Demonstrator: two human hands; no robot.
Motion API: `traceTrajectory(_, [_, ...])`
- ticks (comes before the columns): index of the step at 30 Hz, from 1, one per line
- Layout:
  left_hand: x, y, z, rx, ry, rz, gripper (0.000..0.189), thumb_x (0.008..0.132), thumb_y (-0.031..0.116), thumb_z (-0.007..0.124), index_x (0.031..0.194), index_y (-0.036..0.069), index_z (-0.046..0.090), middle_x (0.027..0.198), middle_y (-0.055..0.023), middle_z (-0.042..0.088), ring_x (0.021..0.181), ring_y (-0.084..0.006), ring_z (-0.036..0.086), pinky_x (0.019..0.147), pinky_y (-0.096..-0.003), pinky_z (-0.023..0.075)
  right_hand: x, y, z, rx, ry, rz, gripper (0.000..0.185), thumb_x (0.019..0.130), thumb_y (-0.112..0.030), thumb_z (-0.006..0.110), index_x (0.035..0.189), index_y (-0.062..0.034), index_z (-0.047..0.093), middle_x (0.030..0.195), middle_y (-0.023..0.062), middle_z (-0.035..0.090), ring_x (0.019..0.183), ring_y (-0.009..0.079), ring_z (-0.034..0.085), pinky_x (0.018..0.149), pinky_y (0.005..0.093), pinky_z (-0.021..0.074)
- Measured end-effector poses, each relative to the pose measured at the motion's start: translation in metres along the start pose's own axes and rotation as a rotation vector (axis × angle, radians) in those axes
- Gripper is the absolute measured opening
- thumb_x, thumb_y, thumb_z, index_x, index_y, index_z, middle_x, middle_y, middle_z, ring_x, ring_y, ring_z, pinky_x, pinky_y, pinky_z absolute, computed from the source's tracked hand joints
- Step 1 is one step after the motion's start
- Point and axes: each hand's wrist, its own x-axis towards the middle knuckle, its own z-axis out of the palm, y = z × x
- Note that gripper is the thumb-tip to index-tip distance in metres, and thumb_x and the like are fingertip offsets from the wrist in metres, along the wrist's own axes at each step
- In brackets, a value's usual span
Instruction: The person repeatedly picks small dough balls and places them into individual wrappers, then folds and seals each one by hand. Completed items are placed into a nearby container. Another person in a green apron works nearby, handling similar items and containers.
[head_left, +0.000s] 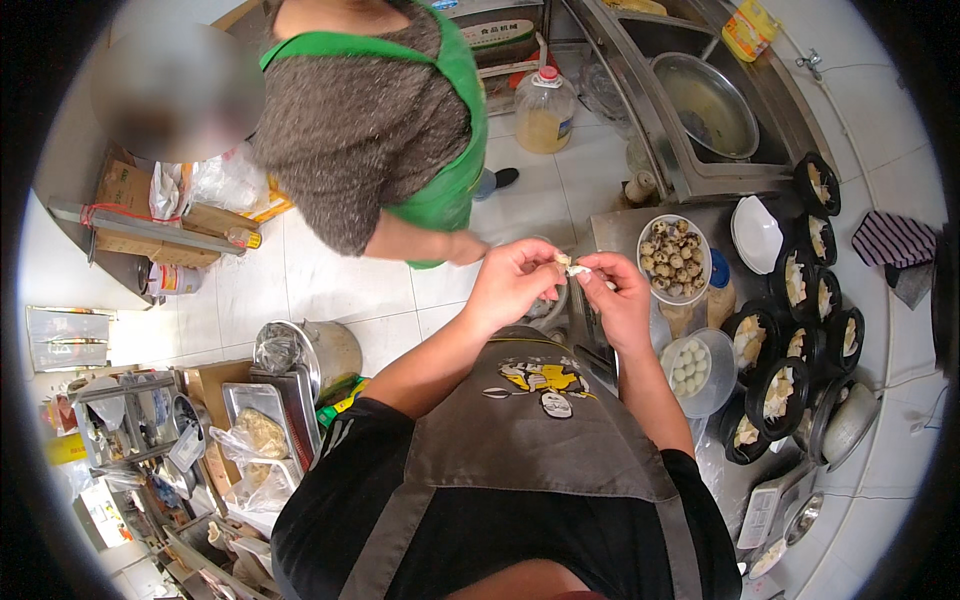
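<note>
My left hand (517, 281) and my right hand (619, 300) meet in front of my apron. Their fingertips pinch a small, pale piece of eggshell (576, 270). A small white surface shows behind the right fingers, too covered to name. Just right of my right hand stands a white bowl (643, 281) of speckled quail eggs (673, 256). Nearer my right forearm, peeled white eggs (688, 366) lie in a clear plastic tub (721, 375). Below my hands, a container (541, 309) is partly hidden.
A co-worker in a green apron (457, 150) stands close ahead on the left. Several black bowls (780, 397) of pale sliced food crowd the steel table (622, 225), beside stacked white dishes (756, 234). A sink (637, 45) holds a metal basin (705, 105). A steel pot (334, 356) stands left.
</note>
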Motion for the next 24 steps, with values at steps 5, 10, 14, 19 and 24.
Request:
traceTrajectory(5, [0.002, -0.002, -0.001, 0.175, 0.005, 0.023, 0.009, 0.092, 0.006, 0.071, 0.095, -0.002, 0.069, 0.08, -0.0025, 0.069, 0.066, -0.0063, 0.063, 0.059, -0.0214, 0.051, 0.002, 0.001, 0.0, -0.062, -0.045, -0.041, 0.016, 0.091, -0.002, 0.074, 0.107, -0.0018, 0.07, 0.1, 0.0002, 0.071, 0.085, 0.0052, 0.059, 0.076, 0.0217, 0.0488])
traceTrajectory(10, [0.001, -0.003, -0.003, 0.175, -0.005, -0.004, 0.008, 0.093, 0.005, 0.07, 0.095, -0.003, 0.069, 0.078, -0.002, 0.068, 0.064, -0.0055, 0.062, 0.057, -0.0212, 0.0503, 0.004, -0.002, 0.0, -0.087, -0.103, -0.073, 0.016, 0.091, 0.001, 0.073, 0.107, -0.002, 0.07, 0.102, 0.0009, 0.072, 0.084, 0.0053, 0.06, 0.076, 0.0217, 0.049])
traceTrajectory(14, [0.0, -0.001, -0.002, 0.169, -0.008, -0.012, 0.007, 0.093, 0.004, 0.068, 0.094, -0.003, 0.068, 0.078, -0.0024, 0.068, 0.063, -0.0057, 0.062, 0.057, -0.0217, 0.0511, 0.004, -0.008, 0.002, -0.033, -0.084, -0.012, 0.017, 0.09, 0.0, 0.074, 0.106, -0.002, 0.068, 0.096, -0.0001, 0.069, 0.082, 0.0049, 0.059, 0.075, 0.0213, 0.0481])
traceTrajectory(19, [0.001, -0.002, 0.002, 0.184, 0.061, 0.004, 0.007, 0.094, 0.004, 0.067, 0.094, -0.003, 0.067, 0.079, -0.0026, 0.067, 0.062, -0.0061, 0.062, 0.057, -0.0224, 0.052, 0.005, -0.001, 0.015, -0.038, 0.079, -0.104, 0.02, 0.089, -0.003, 0.076, 0.106, -0.0015, 0.065, 0.087, -0.0021, 0.065, 0.078, 0.0041, 0.058, 0.071, 0.0203, 0.0466])
traceTrajectory(24, [0.004, -0.007, 0.003, 0.159, 0.085, 0.036, 0.007, 0.093, 0.004, 0.067, 0.094, -0.003, 0.066, 0.079, -0.0023, 0.068, 0.062, -0.0063, 0.062, 0.057, -0.0221, 0.0512, 0.003, 0.004, 0.013, -0.152, 0.092, -0.066, 0.018, 0.09, -0.006, 0.076, 0.103, 0.0001, 0.066, 0.088, -0.0018, 0.066, 0.075, 0.0038, 0.057, 0.068, 0.0199, 0.0465])
